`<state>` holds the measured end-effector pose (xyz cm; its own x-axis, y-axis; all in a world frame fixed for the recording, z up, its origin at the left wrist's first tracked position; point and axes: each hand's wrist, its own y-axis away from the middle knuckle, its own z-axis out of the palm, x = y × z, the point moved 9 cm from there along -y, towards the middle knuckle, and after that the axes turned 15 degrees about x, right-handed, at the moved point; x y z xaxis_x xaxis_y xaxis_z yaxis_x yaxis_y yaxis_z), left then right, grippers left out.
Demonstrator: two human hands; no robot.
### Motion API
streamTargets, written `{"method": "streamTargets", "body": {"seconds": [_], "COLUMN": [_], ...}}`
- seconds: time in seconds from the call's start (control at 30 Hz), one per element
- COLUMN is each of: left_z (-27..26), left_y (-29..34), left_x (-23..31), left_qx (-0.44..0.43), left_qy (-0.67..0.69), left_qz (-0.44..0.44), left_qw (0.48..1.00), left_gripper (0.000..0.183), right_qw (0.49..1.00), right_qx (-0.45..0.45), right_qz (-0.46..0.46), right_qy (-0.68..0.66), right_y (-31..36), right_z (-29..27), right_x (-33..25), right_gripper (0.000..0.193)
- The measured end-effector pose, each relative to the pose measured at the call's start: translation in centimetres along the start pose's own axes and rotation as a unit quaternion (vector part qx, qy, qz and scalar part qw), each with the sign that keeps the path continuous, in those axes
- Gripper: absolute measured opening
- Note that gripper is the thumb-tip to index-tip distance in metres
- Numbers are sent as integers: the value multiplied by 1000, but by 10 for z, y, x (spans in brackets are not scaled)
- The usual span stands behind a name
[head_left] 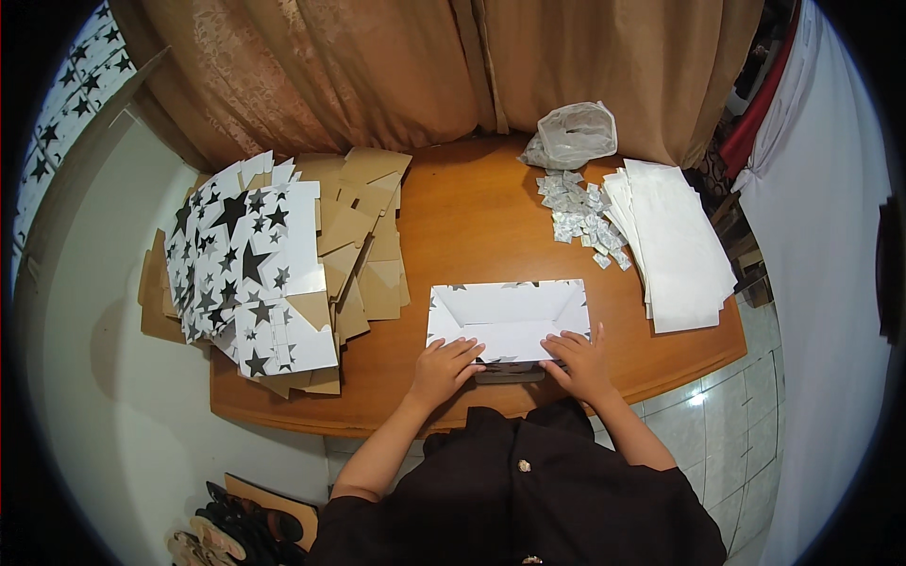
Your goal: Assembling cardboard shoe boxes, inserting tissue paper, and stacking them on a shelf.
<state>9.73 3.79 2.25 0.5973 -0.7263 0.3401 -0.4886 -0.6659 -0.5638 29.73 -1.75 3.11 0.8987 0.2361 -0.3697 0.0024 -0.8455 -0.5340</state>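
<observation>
The open cardboard box (510, 307), white inside with a black-star print outside, sits at the front of the wooden table (472, 222), between the 2 hands. The left hand (442, 368) and right hand (576, 363) grasp its near wall close to the 2 near corners, fingers bent over the rim and thumbs on the outer face. The box faces up, its white lining showing. At the back, a translucent plastic bag (580, 130) lies with its mouth gaping; its greyish contents are too blurred to name. Small silvery sachets (573, 209) spill just before it, beside a stack of white paper sheets (675, 250). Flat star-print box blanks (250, 264) pile up at the left. Bare wood stretches between the blanks and the sachets; the table's near edge runs close beside the box.
</observation>
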Motion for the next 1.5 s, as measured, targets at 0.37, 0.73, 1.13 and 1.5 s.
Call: {"method": "streamTargets", "body": {"seconds": [0.37,0.73,1.13,1.5], "left_z": [-46,27,-104,0], "left_y": [27,90,-83,-70], "left_x": [-34,-93,77,183], "left_qx": [219,176,314,107], "left_qy": [-54,368,101,324], "left_qz": [-220,-505,128,377], "left_qw": [949,761,936,861], "left_gripper": [31,63,24,29], "right_qw": [978,932,942,728], "right_qx": [108,176,-23,172], "right_qz": [177,245,185,348], "right_qy": [-37,-202,-278,-565], "right_y": [-1,27,16,-7], "right_z": [-22,25,123,-77], "right_x": [24,68,30,95], "right_gripper": [38,39,37,67]}}
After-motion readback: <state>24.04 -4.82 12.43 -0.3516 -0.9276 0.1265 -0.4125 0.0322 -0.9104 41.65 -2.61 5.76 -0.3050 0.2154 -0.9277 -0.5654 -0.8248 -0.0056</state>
